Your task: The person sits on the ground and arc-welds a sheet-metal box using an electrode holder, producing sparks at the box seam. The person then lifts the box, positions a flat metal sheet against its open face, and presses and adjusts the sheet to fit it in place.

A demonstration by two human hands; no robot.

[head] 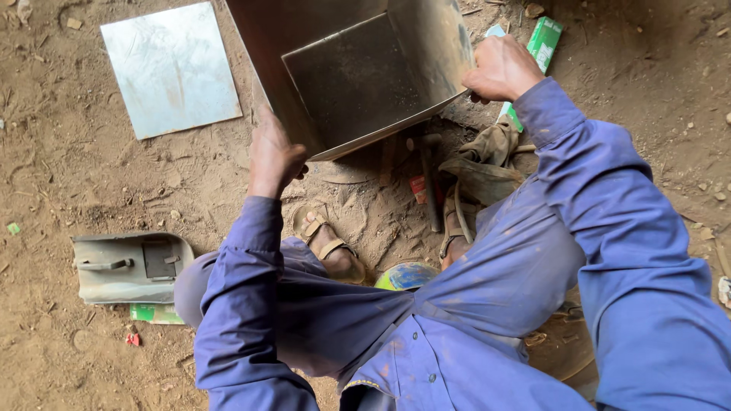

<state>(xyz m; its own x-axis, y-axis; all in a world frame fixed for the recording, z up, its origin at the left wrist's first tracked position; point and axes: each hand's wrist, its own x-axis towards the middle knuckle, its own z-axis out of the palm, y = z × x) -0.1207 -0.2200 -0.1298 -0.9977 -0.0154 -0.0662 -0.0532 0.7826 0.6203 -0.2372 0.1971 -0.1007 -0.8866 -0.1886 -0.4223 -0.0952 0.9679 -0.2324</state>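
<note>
Both hands grip a large open-topped box of dull grey sheet metal (358, 72), tilted so its dark inside faces the camera and held above the bare brown dirt floor (61, 175). The left hand (272, 156) is clenched on the box's lower left edge, fingers curled under the rim. The right hand (501, 70) grasps the right-hand wall near its lower corner, thumb on top.

The person sits low, in a blue long-sleeved work shirt (472, 327), with sandalled feet below the box: the left foot in a tan strapped sandal (329, 245), the other partly hidden by the sleeve. Between the feet a dark-handled hammer (429, 183) lies on the dirt, its head just under the box's edge. Beside it is a crumpled khaki cloth (487, 152), possibly a glove.

A flat square sheet of shiny metal (171, 67) lies on the floor well left of the box. Near the left knee rests a grey welding face shield with a handle (129, 266). A green and white cardboard packet (542, 42) sits just past the right hand.
</note>
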